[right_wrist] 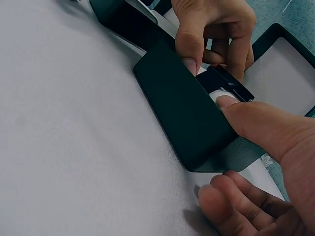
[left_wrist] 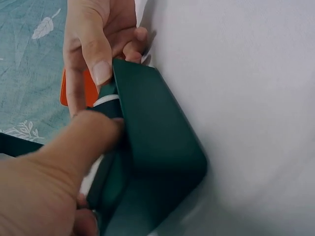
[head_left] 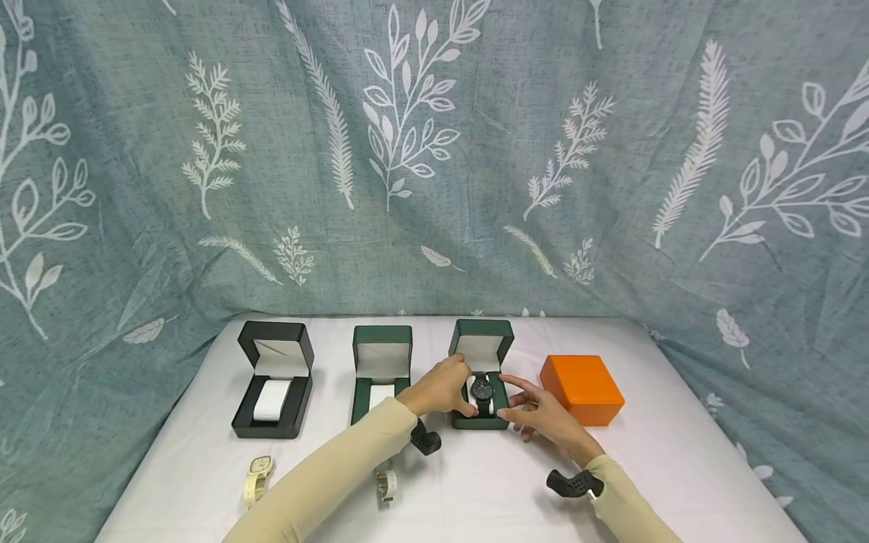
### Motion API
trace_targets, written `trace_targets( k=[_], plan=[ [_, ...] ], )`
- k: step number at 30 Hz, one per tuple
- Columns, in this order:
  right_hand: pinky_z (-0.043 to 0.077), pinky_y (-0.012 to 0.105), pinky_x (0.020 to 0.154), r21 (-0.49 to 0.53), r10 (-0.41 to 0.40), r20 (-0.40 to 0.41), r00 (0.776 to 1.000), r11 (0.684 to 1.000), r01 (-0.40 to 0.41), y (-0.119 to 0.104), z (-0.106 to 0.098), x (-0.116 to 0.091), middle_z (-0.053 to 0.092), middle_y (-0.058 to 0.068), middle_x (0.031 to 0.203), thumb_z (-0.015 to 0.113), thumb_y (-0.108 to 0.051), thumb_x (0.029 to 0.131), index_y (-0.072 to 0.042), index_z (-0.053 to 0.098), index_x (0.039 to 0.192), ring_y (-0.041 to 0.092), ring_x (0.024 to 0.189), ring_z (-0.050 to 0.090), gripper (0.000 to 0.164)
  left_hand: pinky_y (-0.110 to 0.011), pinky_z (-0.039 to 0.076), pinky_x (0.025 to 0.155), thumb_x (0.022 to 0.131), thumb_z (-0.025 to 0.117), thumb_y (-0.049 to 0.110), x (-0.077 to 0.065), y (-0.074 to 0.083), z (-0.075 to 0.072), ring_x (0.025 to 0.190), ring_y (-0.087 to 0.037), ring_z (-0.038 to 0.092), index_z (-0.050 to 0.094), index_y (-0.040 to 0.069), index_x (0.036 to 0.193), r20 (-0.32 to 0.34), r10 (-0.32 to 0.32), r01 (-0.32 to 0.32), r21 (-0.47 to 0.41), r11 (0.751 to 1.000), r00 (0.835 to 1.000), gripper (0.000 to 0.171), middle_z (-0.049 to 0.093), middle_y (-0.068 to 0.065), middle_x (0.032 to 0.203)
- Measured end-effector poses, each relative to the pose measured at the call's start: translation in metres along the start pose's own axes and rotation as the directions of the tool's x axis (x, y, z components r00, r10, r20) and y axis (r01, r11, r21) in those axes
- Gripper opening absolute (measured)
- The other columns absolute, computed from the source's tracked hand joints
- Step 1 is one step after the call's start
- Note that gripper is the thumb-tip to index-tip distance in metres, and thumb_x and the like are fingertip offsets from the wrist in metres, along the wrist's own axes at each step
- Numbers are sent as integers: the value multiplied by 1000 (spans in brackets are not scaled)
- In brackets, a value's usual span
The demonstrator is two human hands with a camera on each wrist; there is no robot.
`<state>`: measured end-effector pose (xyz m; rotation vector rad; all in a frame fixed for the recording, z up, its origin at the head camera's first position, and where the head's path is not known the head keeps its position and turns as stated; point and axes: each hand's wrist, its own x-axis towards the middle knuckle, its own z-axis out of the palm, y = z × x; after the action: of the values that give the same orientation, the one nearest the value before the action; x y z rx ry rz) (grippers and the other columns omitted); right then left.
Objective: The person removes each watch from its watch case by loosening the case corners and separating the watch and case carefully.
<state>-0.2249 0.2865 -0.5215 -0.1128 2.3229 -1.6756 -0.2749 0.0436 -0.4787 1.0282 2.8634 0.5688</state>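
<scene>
A watch with a black dial and black strap sits on a white cushion in an open green watch box. From the left, my left hand grips the cushion, its thumb dipping inside the front wall and its fingers toward the hinge. At the box's right side is my right hand. Its thumb presses the cushion's end beside the strap in the right wrist view, while its other fingers stay outside the box. Part of the cushion is hidden behind the hands.
A second open green box stands left, partly behind my left forearm. Farther left is an open black box with a white cushion. A closed orange box stands right. A cream-strapped watch and a white-strapped watch lie in front.
</scene>
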Motion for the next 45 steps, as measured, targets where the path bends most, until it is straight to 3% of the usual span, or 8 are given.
trace_targets(
  k=[5,13,17,23,33,45],
  plan=[
    [55,33,60,3,5,2,1000,1000,-5,0,1,0,54,17,117,86,-29,86,-30,49,153,26,77,62,77,-28,50,73,74,94,41,-3,-2,1,78,-12,52,75,4,109,-7,23,-23,32,999,1000,54,56,-4,105],
    [55,33,58,6,0,-4,1000,1000,0,3,-1,2,54,16,116,87,-29,85,-29,50,153,26,77,61,77,-28,52,77,77,91,39,-5,-1,3,86,-14,58,72,6,114,-39,64,-61,72,996,997,53,60,-7,114],
    [55,33,59,0,-1,-5,1000,1000,1,4,-1,2,55,17,116,87,-29,85,-29,50,153,26,76,62,77,-27,52,74,77,90,37,-5,-2,4,86,-14,60,73,5,114,-47,90,-87,70,994,995,52,65,-3,104],
    [55,34,59,0,-1,-7,1000,1000,1,3,0,0,55,17,116,87,-28,86,-29,50,153,26,76,62,77,-23,43,59,76,91,31,-3,-5,7,68,-9,49,71,7,99,-57,116,-115,16,993,992,39,58,5,80],
    [55,35,61,-14,-5,-6,1000,1000,5,5,0,2,54,17,118,85,-30,87,-29,49,153,26,78,62,75,-20,39,54,77,89,27,-1,-10,5,60,-6,44,71,5,105,-70,142,-148,-88,985,987,40,62,4,78],
    [55,35,60,-10,-29,15,999,1000,29,1,0,-2,52,19,119,84,-28,89,-23,45,156,26,77,62,78,-20,47,70,77,90,32,-3,-8,0,77,-8,57,70,0,127,-89,105,-117,-141,983,991,62,74,-8,112]
  ],
)
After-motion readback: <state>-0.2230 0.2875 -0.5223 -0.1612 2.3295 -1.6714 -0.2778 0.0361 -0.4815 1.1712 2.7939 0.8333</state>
